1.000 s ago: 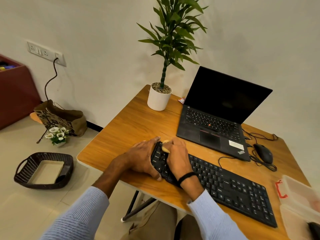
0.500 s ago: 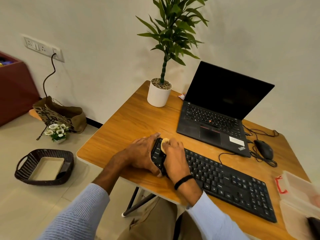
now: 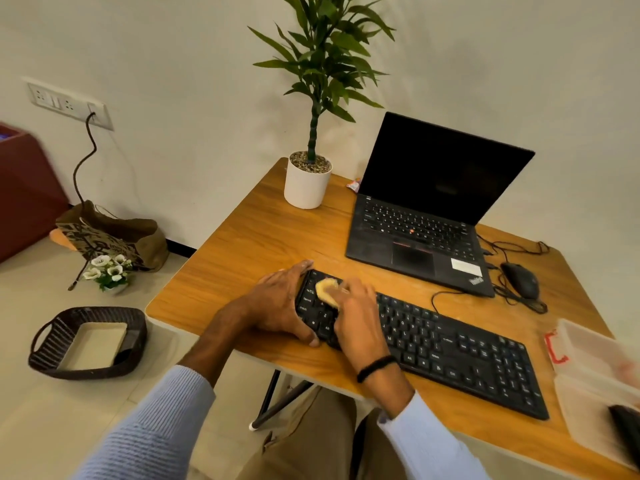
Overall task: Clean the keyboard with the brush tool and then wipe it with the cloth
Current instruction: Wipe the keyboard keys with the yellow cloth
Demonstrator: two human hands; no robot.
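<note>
A black full-size keyboard (image 3: 450,351) lies slanted along the near part of the wooden desk (image 3: 249,244). My left hand (image 3: 280,303) grips the keyboard's left end, fingers over its far edge and thumb at its near corner. My right hand (image 3: 356,320) holds a small yellow cloth (image 3: 325,291) and presses it on the keys at the keyboard's far left. Most of the cloth is hidden under my fingers. No brush tool is visible.
An open black laptop (image 3: 426,216) sits behind the keyboard, a potted plant (image 3: 308,178) to its left, a black mouse (image 3: 521,280) with cables to its right. A clear plastic box (image 3: 602,372) stands at the desk's right edge. A dark basket (image 3: 86,341) sits on the floor.
My right hand and the cloth shifted slightly over the keyboard's left keys. My left hand kept its hold. The head camera moved a little.
</note>
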